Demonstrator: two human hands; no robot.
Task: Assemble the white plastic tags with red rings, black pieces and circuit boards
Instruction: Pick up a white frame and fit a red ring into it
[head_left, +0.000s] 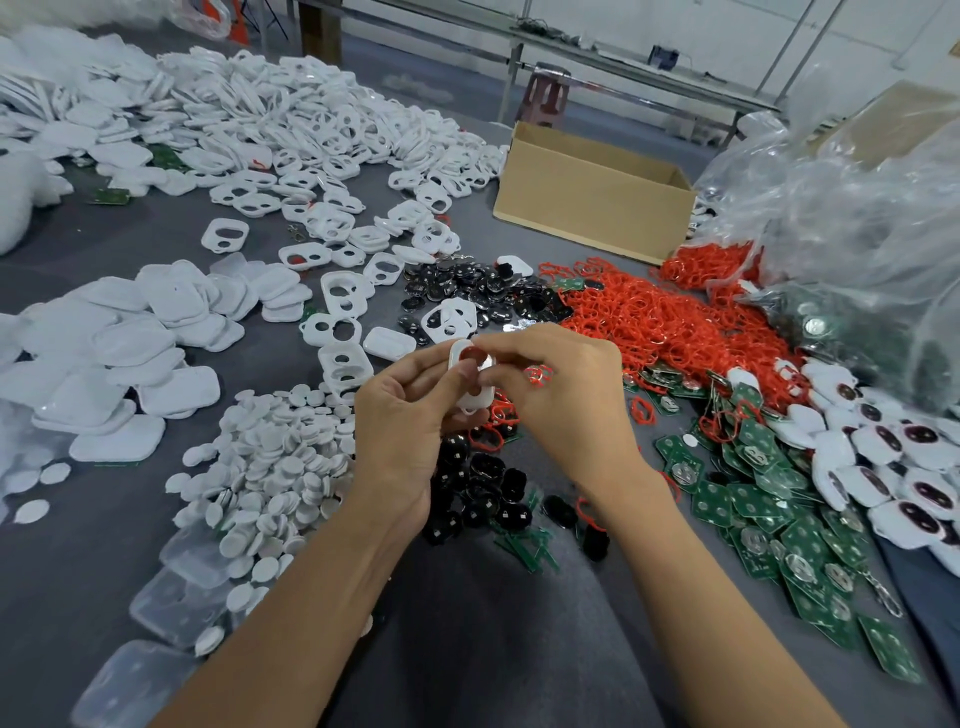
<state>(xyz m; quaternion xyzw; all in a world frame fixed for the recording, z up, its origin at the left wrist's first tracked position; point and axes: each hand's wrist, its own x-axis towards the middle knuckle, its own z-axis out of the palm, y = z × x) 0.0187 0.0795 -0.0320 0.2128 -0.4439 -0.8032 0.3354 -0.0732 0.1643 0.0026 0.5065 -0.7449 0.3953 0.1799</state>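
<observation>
Grey table (156, 234) (white tags (291, 104), cardboard box (582, 213))

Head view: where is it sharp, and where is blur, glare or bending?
Head view: the left hand, the right hand and the white tag between them are sharp; the white shell pile top left is washed out and soft; the clear plastic bag glares; edges bend, wide-angle.

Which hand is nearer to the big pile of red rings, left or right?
Right. The right hand lies just left of the pile of red rings, close to its edge. The left hand is farther left, beyond the right hand, holding the white tag.
</observation>
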